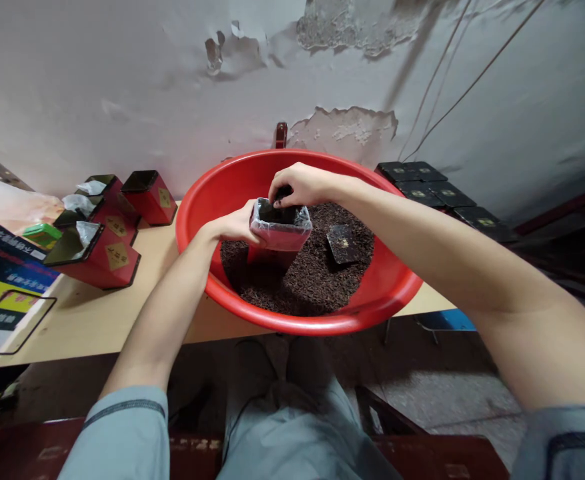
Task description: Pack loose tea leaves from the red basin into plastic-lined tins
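Note:
My left hand [239, 223] is wrapped round the left side of a red tin [277, 255], holding it upright over the basin. A clear plastic liner [283, 238] is folded over the tin's rim. At the tin's open top, my right hand [302, 185] has its fingers curled together around some dark tea leaves. More loose dark tea [317, 287] covers the bottom of a big red basin [302, 325]. On the tea, right of the tin, lies a square black lid [343, 244]. The tin's inside is dark, and its fill level is hard to make out.
Several open red tins [105, 257] stand left on the wooden table [157, 293], some with plastic liners sticking out. Black-topped tins [429, 190] stand in rows behind the basin's right side. A printed box [7, 280] sits far left. A peeling wall [147, 87] rises behind.

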Demonstrator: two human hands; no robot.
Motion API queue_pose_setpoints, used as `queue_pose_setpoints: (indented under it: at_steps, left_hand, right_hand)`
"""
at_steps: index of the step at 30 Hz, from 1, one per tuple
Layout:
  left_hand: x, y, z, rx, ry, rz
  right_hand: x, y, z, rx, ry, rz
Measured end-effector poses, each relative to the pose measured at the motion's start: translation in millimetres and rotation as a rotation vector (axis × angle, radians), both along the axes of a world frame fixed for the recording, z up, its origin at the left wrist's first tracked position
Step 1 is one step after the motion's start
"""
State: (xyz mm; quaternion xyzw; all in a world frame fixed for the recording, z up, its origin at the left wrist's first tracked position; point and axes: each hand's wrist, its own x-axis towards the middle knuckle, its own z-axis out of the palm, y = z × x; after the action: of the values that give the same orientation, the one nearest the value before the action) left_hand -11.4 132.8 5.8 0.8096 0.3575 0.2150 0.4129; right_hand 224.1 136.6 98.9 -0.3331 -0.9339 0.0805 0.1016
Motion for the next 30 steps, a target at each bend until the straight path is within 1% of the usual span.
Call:
queue_pose_setpoints:
  at_steps: [4,8,10,12,13,15,16,17,18,19,20,22,23,25,30]
  left_hand:
    - [0.0,0.4,0.5,-0.004,0.017,0.002]
    - [0.1,1.9,-0.9,0.024,0.007,-0.025]
    - [-0.4,2.0,-1.6,0.009,0.008,-0.014]
    - [-1.3,1.4,-1.8,-0.013,0.003,-0.001]
    - [-1.8,0.9,-1.5,-0.020,-0.005,-0.003]
    - [-2.3,-0.4,-0.1,-0.029,-0.017,-0.012]
    - [-2.4,-1.1,0.8,-0.033,-0.020,-0.011]
    - [-2.3,-1.8,1.7,-0.038,-0.019,-0.005]
    - [-2.0,-2.5,2.7,-0.043,-0.015,0.004]
    - [-1.8,-3.2,3.5,-0.046,-0.010,0.012]
    - [-1.5,-3.8,4.2,-0.046,-0.005,0.016]
    - [-1.3,-5.2,5.4,-0.040,-0.002,0.012]
    - [-1.4,-5.9,5.8,-0.033,-0.003,0.009]
    - [-1.5,-7.4,6.6,-0.015,-0.006,0.009]
    - [-0.8,-10.9,10.5,-0.003,0.019,0.010]
  right_hand:
    - [-1.1,-2.3,0.6,-0.024,0.016,0.008]
    - [1.4,-10.1,3.9,-0.132,-0.014,0.033]
    - [8.5,-11.6,4.2,-0.138,0.025,0.004]
    - [20.3,-8.7,-1.6,-0.077,0.131,-0.085]
    - [27.5,-5.8,-8.0,-0.030,0.188,-0.156]
    - [42.4,0.3,-28.4,0.059,0.237,-0.333]
    - [49.1,2.5,-41.9,0.079,0.205,-0.423]
    - [54.7,3.6,-56.8,0.066,0.121,-0.502]
    - [59.0,3.4,-72.3,-0.010,-0.022,-0.539]
    - [61.7,2.0,-87.5,-0.098,-0.157,-0.541]
    - [63.2,-0.3,-101.5,-0.184,-0.285,-0.520]
    - [63.1,-5.8,-123.2,-0.269,-0.454,-0.453]
    - [62.5,-8.1,-130.1,-0.274,-0.499,-0.425]
    - [61.8,-10.3,-136.9,-0.243,-0.520,-0.392]
    - [63.1,-5.9,-135.3,-0.224,-0.492,-0.316]
